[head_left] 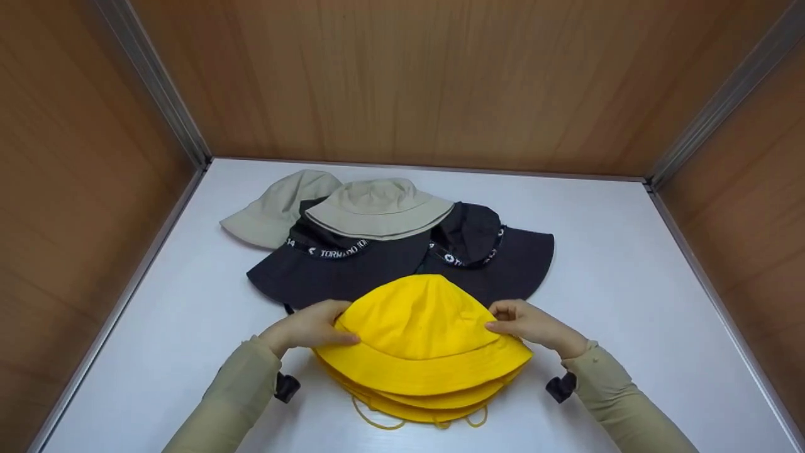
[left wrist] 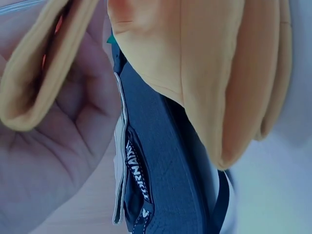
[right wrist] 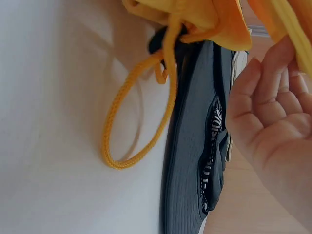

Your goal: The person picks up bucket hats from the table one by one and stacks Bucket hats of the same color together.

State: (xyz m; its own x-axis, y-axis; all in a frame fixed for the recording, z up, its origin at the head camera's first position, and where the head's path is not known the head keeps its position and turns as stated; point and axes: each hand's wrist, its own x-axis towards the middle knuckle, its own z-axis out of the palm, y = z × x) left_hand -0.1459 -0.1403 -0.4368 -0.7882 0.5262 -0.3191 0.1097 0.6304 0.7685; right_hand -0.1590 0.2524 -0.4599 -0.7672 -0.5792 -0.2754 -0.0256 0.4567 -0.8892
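A person's two hands hold a yellow bucket hat [head_left: 424, 333] at the near middle of a white bench [head_left: 641, 283]. Taking that hat as the clock's centre, the left hand [head_left: 311, 324] pinches its brim between nine and ten o'clock, and the right hand [head_left: 534, 324] pinches it between two and three; each grip has the thumb in front and fingers behind. More yellow brims [head_left: 434, 415] show beneath, with thin yellow cords [head_left: 377, 426] looping out at five and seven.

Between ten and eleven lies a left black hat [head_left: 339, 277] with a lettered band; between one and two, a right black hat [head_left: 525, 258]. Just before twelve, a front beige hat [head_left: 380, 217] rests on the left black one, and a rear beige hat [head_left: 267, 220] lies farther off, between ten and eleven.

The yellow hats appear already gathered in one pile, its top hat not yet let go. The black and beige hats overlap loosely, seemingly not sorted into neat piles; whether they need handling cannot be told.
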